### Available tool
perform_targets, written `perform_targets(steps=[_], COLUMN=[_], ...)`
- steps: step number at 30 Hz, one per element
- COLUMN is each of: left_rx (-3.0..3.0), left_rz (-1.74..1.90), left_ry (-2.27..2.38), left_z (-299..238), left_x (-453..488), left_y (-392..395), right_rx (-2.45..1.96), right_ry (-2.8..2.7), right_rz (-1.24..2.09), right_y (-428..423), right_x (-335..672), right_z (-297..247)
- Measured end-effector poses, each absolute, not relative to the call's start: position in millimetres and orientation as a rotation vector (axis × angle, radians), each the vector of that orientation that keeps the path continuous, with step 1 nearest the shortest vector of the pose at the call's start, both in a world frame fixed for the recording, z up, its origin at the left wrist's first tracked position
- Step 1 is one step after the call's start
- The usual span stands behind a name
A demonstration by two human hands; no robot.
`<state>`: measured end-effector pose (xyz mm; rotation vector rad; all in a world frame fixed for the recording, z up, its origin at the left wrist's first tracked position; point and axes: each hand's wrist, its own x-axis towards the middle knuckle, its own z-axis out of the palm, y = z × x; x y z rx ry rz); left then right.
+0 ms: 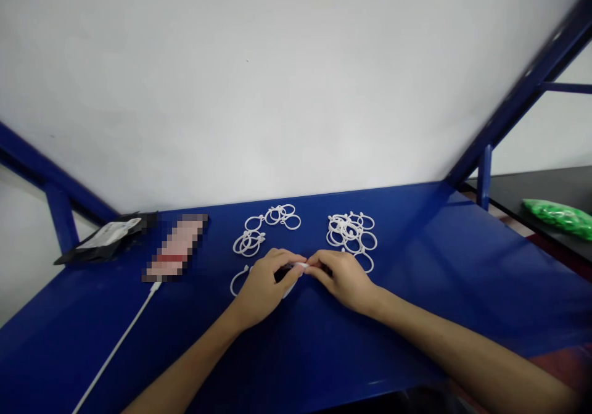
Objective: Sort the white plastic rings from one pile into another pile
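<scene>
pinching a thin white plastic loop (240, 278), left hand (261, 290) and right hand (345, 278) grips clenched on it

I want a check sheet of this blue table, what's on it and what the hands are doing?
Surface: blue table, against a white wall.
Job's things: white ring under the left hand; small white piece pinched between both hands; left pile of rings; right pile of rings.
Clutter: black packet at the far left; blurred-out object beside it.
Grips: left hand and right hand meet fingertip to fingertip, closed on the piece.
Cables: white cable runs from the blurred object toward the near edge.
Surroundings: blue frame; green heap on a dark table at right.
</scene>
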<state>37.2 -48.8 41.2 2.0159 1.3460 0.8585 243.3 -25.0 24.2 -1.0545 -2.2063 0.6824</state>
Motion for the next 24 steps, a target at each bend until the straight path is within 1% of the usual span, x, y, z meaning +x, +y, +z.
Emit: perform_targets(steps=[7, 12, 20, 24], left_rx=[2.207, 2.344, 2.187, 2.034], left_rz=[0.896, 0.894, 1.141, 1.094], left_ry=[1.467, 1.545, 1.339, 1.366], left_z=[26, 24, 37, 43], left_x=[29, 26, 27, 27], left_y=[-41, -37, -43, -46], right_rx=[-1.149, -1.176, -1.059, -1.043], right_ry=[-2.137, -1.988, -1.819, -1.828], right_rz=[0.669, 0.789, 1.228, 1.203], right_y=[-24, -25, -29, -31], right_x=[244, 244, 244, 243], right_z=[29, 38, 41, 36])
